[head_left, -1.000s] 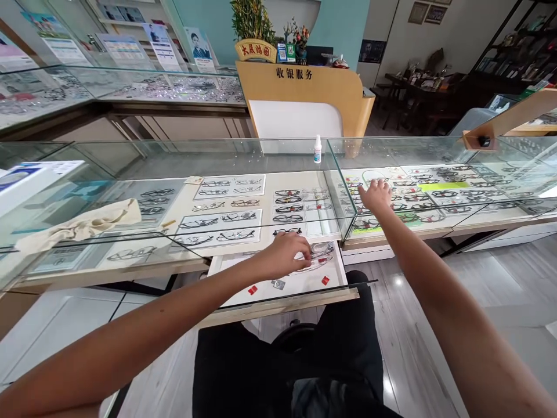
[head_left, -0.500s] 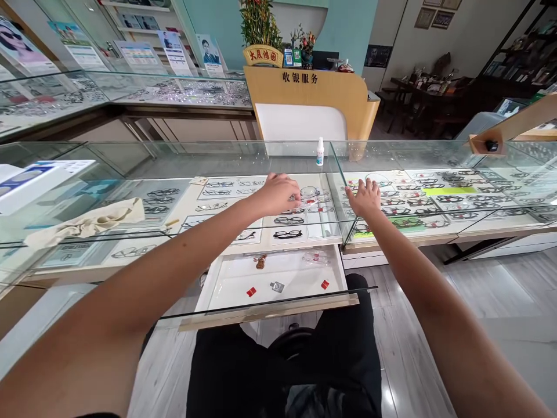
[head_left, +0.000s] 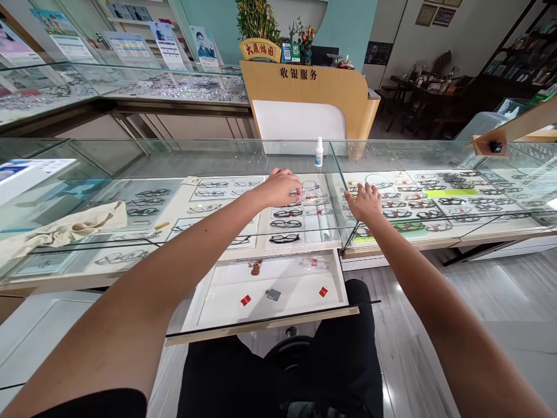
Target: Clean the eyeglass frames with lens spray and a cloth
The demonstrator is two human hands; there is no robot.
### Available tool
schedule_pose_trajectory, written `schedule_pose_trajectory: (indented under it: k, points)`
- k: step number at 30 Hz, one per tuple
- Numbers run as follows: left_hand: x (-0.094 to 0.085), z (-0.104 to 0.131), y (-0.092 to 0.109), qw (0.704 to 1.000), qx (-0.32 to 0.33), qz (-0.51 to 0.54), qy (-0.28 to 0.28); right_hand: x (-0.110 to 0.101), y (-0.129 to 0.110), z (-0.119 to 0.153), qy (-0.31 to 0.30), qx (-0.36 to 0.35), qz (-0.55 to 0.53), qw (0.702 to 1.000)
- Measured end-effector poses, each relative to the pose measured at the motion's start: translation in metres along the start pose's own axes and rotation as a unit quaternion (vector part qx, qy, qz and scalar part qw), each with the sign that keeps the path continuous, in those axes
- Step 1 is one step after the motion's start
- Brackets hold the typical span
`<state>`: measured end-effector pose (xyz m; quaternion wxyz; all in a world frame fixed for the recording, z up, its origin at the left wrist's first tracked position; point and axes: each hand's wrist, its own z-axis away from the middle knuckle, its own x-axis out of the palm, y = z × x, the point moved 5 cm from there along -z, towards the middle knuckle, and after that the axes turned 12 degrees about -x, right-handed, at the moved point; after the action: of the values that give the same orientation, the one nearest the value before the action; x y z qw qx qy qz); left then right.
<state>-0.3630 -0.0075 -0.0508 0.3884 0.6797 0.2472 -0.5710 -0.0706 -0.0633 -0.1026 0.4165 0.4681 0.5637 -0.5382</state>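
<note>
My left hand [head_left: 282,187] is over the glass counter top [head_left: 209,157], its fingers curled down and together; whatever may be between them is hidden. Spread fingers of my right hand [head_left: 364,202] rest on the glass just right of an upright glass seam. Eyeglasses [head_left: 284,238] lie in rows on white trays under the glass. Below, an open white drawer [head_left: 217,290] holds two red packets [head_left: 323,291], a grey square piece [head_left: 273,295], a brown charm [head_left: 256,267] and a clear plastic bag [head_left: 314,263].
A small white spray bottle [head_left: 319,152] stands on the glass beyond my hands. At left lie a cream cloth [head_left: 78,226] and a white box [head_left: 30,177]. A wooden bracket [head_left: 491,145] is at right. My legs are under the drawer.
The view has shifted slightly, and the drawer front appears lower and nearer to me. Both hands stay in about the same places, with the left still curled and the right still spread.
</note>
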Motion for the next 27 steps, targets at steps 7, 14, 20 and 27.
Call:
schedule_pose_trajectory:
  k: [7, 14, 20, 27]
  points:
    - [0.005, 0.001, -0.004, 0.999, -0.011, -0.046, -0.016, 0.002, 0.001, -0.001, 0.013, -0.003, 0.004, 1.0]
    - [-0.004, 0.041, 0.062, 0.991, 0.073, -0.066, 0.096, -0.001, -0.002, 0.0, 0.006, -0.009, 0.016, 1.0]
    - [0.088, 0.118, 0.137, 0.97, 0.207, 0.036, -0.127, -0.003, -0.004, 0.0, 0.001, -0.009, 0.026, 1.0]
    - [0.161, 0.068, 0.066, 0.989, 0.067, 0.076, -0.11, -0.007, -0.008, -0.002, 0.002, -0.013, 0.046, 0.999]
